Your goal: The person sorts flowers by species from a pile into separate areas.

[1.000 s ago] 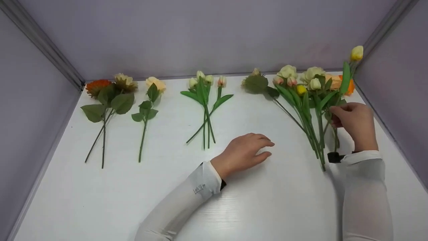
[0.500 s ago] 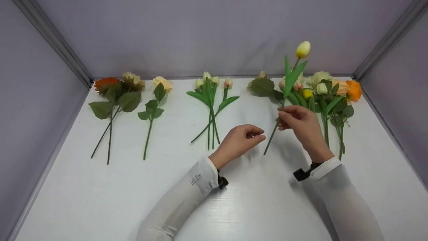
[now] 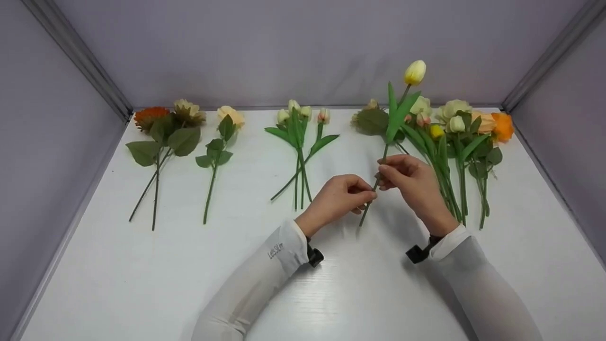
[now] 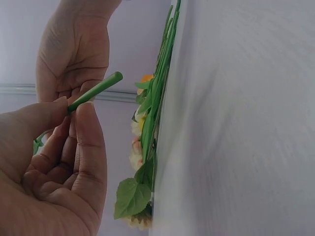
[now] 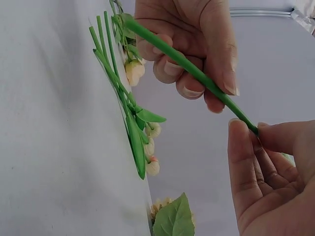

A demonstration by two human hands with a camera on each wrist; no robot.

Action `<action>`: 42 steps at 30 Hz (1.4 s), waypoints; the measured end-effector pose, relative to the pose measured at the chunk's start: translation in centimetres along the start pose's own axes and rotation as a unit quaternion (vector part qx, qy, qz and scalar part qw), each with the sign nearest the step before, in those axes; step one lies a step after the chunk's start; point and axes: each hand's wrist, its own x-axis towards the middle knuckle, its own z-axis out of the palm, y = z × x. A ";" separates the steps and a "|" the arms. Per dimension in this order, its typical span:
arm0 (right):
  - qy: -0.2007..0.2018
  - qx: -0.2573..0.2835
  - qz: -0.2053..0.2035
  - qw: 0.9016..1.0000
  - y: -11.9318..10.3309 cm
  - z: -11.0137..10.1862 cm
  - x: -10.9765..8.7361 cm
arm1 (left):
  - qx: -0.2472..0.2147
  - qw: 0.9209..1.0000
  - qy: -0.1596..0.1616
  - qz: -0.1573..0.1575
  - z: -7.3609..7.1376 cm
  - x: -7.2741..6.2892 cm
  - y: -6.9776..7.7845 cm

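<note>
A pale yellow tulip (image 3: 415, 72) with long green leaves is held up over the table, its stem slanting down to the left. My right hand (image 3: 416, 189) pinches the stem below the leaves between thumb and fingers. Lower on the same stem, the thumb and forefinger of my left hand (image 3: 338, 196) pinch it close to its cut end. In the left wrist view the green stem (image 4: 96, 91) pokes out past the left thumb. The right wrist view shows the stem (image 5: 182, 61) running across both hands.
White and pink tulips (image 3: 296, 135) lie mid-table. To their left are a single peach rose (image 3: 230, 117) and an orange flower (image 3: 151, 117) beside a cream one. Several mixed flowers (image 3: 454, 113) lie at the right. Grey walls (image 3: 303, 52) enclose the white table (image 3: 118, 279).
The right hand has lifted the yellow tulip from the right-hand pile and brought it left to the middle. The left hand has closed its thumb and fingers on the lower stem.
</note>
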 end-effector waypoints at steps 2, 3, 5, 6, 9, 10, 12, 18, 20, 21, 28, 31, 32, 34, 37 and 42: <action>-0.003 -0.001 0.000 1.000 0.1 0.1 0.1 | 0.005 1.000 0.003 0.001 0.0 0.0 0.0; -0.004 -0.001 -0.001 1.000 0.1 0.2 0.1 | 0.010 1.000 0.004 0.003 0.0 0.0 0.0; -0.007 -0.004 -0.004 1.000 0.3 0.3 0.2 | 0.021 1.000 0.005 0.004 -0.1 0.0 0.0; -0.009 -0.004 -0.006 1.000 0.4 0.3 0.2 | 0.027 1.000 0.005 0.006 -0.2 0.0 0.0; -0.013 -0.005 -0.010 1.000 0.7 0.5 0.4 | 0.044 0.999 0.005 0.006 -0.5 -0.1 0.0; -0.014 -0.006 -0.012 1.000 0.8 0.5 0.4 | 0.049 0.999 0.007 0.005 -0.7 -0.2 0.0; -0.015 -0.009 -0.016 1.000 1.0 0.6 0.5 | 0.057 0.998 0.010 0.000 -1.4 -0.3 0.0; -0.015 -0.018 -0.023 0.999 1.3 0.6 0.5 | 0.121 0.991 0.038 -0.033 -5.6 -1.0 0.3; -0.017 -0.020 -0.024 0.999 1.4 0.6 0.4 | 0.158 0.985 0.053 -0.043 -7.6 -1.2 0.5; -0.019 -0.021 -0.025 0.999 1.4 0.7 0.4 | 0.179 0.981 0.062 -0.049 -8.7 -1.3 0.5; -0.036 -0.033 -0.026 0.998 1.4 0.9 0.3 | 0.292 0.943 0.127 -0.096 -14.7 -2.0 -0.8; -0.038 -0.040 -0.021 0.998 1.5 0.9 0.2 | 0.314 0.934 0.127 -0.115 -15.7 -2.2 -1.9; -0.038 -0.041 -0.019 0.998 1.6 0.9 0.2 | 0.317 0.933 0.124 -0.120 -15.8 -2.2 -2.2; -0.039 -0.042 -0.017 0.998 1.6 0.8 0.2 | 0.321 0.931 0.119 -0.126 -15.9 -2.2 -2.7; -0.041 -0.037 -0.014 0.998 1.6 0.8 0.2 | 0.322 0.930 0.118 -0.129 -15.7 -2.1 -3.1; -0.041 -0.036 -0.012 0.998 1.4 0.9 0.3 | 0.311 0.933 0.121 -0.134 -15.4 -2.0 -3.2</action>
